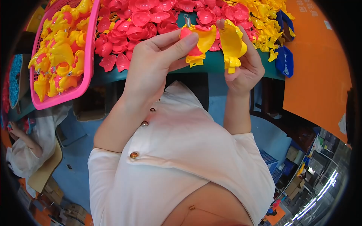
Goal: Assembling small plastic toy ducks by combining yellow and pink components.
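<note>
Green tabletop (pixel 213 67); pink basket (pixel 90 64) holding yellow-red toys (pixel 61 52); hands (pixel 149 62) closed, each pinching yellow shell (pixel 230 42).

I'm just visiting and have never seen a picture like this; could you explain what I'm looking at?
There is no robot here: these are a person's bare hands. The single picture comes from a wide fisheye camera on the person's head, looking down, so straight edges bend near the rim.

The left hand holds a yellow part with a pink piece and a metal spring at it. The right hand holds a yellow shell.

On the green table lie pink shells and yellow pieces. At the left is a pink basket of yellow-and-pink items.
</note>
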A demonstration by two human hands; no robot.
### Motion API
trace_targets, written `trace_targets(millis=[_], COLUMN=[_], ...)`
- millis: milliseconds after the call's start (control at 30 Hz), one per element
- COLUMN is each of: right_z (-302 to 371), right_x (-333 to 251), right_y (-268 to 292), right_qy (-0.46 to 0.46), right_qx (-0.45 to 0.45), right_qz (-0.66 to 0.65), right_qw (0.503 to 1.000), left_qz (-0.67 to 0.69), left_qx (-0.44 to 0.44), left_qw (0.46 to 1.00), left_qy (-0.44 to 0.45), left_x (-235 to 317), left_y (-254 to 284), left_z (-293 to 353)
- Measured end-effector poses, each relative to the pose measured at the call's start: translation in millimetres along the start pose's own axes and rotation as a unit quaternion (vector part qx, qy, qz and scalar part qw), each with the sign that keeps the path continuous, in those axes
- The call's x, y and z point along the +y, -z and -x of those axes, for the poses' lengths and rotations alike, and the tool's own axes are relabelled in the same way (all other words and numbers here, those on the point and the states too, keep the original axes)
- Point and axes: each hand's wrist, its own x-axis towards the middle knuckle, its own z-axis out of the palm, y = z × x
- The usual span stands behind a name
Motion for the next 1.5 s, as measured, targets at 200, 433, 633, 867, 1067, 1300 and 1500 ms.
trace_targets(millis=[200, 433, 633, 867, 1067, 1300, 1500], right_z=[0, -2, -5, -12, -7, -6, -5], right_x=[-2, -2, -5, 1, -1, 3, -1], right_y=[-2, -3, -3, 0, -2, -3, -4], right_qy=[0.013, 0.015, 0.022, 0.066, 0.063, 0.059, 0.052], right_qx=[-0.005, -0.011, -0.033, -0.074, -0.062, -0.008, -0.010], right_qz=[0.051, 0.094, 0.134, 0.184, 0.172, 0.097, 0.118], right_qw=[0.999, 0.995, 0.990, 0.978, 0.981, 0.994, 0.992], left_qz=[-0.001, -0.003, -0.016, -0.004, -0.040, -0.087, -0.052], left_qx=[-0.009, -0.017, -0.020, -0.023, -0.023, -0.051, -0.027], left_qw=[1.000, 0.999, 0.999, 0.997, 0.995, 0.990, 0.993], left_qy=[-0.014, -0.028, -0.034, -0.067, -0.092, -0.104, -0.100], left_x=[1, 2, 3, 4, 4, 4, 1], left_y=[-4, -5, -6, -10, -9, -7, -9], left_z=[2, 1, 0, -1, -1, -1, -3])
